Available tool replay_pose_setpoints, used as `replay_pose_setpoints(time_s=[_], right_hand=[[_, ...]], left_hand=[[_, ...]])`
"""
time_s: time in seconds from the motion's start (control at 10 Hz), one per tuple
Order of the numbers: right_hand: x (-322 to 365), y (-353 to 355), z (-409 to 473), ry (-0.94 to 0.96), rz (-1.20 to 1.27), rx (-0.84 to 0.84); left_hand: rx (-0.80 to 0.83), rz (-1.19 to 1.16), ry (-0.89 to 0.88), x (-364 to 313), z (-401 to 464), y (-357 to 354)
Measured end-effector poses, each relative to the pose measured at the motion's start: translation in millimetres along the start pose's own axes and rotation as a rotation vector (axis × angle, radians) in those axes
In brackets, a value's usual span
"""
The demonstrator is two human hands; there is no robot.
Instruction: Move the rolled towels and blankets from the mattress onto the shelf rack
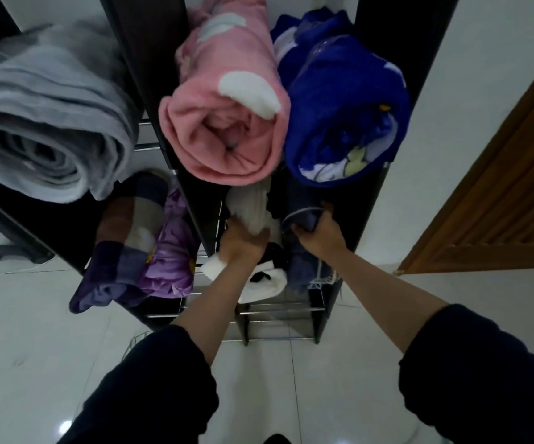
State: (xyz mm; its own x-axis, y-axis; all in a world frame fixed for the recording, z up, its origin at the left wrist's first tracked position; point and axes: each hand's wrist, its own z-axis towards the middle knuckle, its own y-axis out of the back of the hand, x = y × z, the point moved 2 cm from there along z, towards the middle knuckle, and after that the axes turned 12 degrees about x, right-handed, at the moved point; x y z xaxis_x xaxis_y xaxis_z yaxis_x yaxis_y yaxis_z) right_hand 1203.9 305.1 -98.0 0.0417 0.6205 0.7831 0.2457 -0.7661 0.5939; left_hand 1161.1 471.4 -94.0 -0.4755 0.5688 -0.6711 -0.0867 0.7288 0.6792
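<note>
Fingers (pixel 305 230) of my right hand (pixel 320 233) are clamped around the end of a dark blue roll (pixel 304 261) in the shelf rack's (pixel 369 193) lower right bay. My left hand (pixel 243 243) presses on a white roll (pixel 249 206) beside it; I cannot tell how those fingers sit. Left of them lie a plaid roll (pixel 121 238) and a purple roll (pixel 172 254). Above rest a pink blanket (pixel 224 100), a royal blue blanket (pixel 345 107) and a grey blanket (pixel 44 123). I see no readable writing.
</note>
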Motion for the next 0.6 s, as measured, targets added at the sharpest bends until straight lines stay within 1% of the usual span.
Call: replay_pose_setpoints(time_s=[0.1, 0.2, 0.3, 0.4, 0.5, 0.6], right_hand=[[-3, -9, 23, 0.012, -0.178, 0.093], [2, -10, 21, -0.002, -0.322, 0.118], [9, -6, 0, 0.006, -0.397, 0.063], [23, -2, -27, -0.041, -0.449, 0.097], [40, 4, -52, -0.069, -0.465, 0.144], [59, 11, -78, -0.055, -0.450, 0.130]], left_hand=[[0.104, 0.091, 0.060, 14, 15, -11], [0.049, 0.198, 0.057, 18, 4, -13], [0.096, 0.236, 0.072, 15, -17, -7], [0.164, 0.226, 0.074, 14, -39, 5], [0.182, 0.169, 0.068, 13, -61, 20], [0.200, 0.117, 0.044, 8, -87, 40]])
